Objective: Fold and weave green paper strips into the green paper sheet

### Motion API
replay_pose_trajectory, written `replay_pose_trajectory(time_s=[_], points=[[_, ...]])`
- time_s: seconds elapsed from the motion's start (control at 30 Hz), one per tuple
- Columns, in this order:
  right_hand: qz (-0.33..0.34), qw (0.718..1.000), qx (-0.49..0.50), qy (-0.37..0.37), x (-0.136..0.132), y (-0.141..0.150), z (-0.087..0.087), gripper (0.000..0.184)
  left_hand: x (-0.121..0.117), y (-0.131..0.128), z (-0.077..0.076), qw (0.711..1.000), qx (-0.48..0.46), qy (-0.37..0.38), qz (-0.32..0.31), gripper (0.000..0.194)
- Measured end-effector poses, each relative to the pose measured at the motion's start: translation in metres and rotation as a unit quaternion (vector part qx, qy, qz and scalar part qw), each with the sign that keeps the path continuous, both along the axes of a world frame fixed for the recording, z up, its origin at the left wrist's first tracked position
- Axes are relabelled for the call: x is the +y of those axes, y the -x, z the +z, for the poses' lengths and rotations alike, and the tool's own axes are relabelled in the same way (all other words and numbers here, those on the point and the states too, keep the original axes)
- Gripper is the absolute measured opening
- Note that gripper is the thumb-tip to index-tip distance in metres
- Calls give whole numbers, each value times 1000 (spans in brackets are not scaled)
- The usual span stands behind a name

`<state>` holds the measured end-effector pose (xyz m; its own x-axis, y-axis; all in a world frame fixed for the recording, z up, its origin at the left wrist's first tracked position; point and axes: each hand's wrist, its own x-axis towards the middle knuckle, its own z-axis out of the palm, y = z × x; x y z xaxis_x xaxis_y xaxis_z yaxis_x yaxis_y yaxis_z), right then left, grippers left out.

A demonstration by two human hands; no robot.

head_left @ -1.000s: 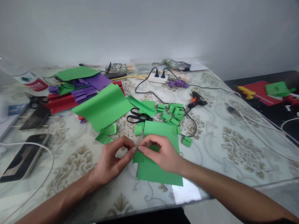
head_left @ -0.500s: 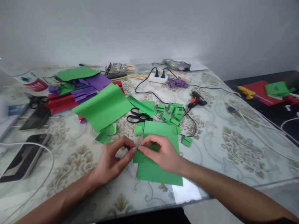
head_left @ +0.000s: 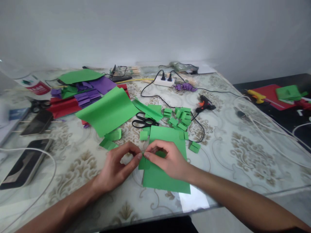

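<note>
My left hand (head_left: 119, 166) and my right hand (head_left: 167, 158) meet thumb to thumb, each pinching the upper edge of a small green paper piece (head_left: 142, 164). Fingertips hide part of that piece. Under my right hand lies a larger green paper sheet (head_left: 167, 181), flat on the table, and the small piece overlaps its left edge. Black-handled scissors (head_left: 143, 122) rest just beyond the sheet. Several small folded green paper pieces (head_left: 181, 118) are heaped behind the sheet's far right corner, with a single folded piece (head_left: 194, 147) lying to its right.
A black glue gun (head_left: 205, 104) and a white power strip (head_left: 164, 81) with trailing cords sit farther back. Left of centre lie a large curled green sheet (head_left: 109, 111) and purple paper (head_left: 103, 84). A phone (head_left: 25, 163) and white cable are at the left; a yellow glue gun (head_left: 256, 96) is far right.
</note>
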<state>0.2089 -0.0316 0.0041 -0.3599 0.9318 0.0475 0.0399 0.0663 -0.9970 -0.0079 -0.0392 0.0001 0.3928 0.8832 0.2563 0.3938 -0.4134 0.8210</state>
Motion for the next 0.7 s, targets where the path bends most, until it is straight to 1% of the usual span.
replay_pose_trajectory(time_s=[0.13,0.37,0.7], points=[[-9,1000,9,9,0,1,0,9,0,1,-2,1000,-11,-3,8,6],[-32,999,2,13,1,0,-2,11,1,4,-6,998,-29,9,46,6],[-35,999,-9,-7,1,-1,-3,13,1,3,-4,998,-37,45,36,10]])
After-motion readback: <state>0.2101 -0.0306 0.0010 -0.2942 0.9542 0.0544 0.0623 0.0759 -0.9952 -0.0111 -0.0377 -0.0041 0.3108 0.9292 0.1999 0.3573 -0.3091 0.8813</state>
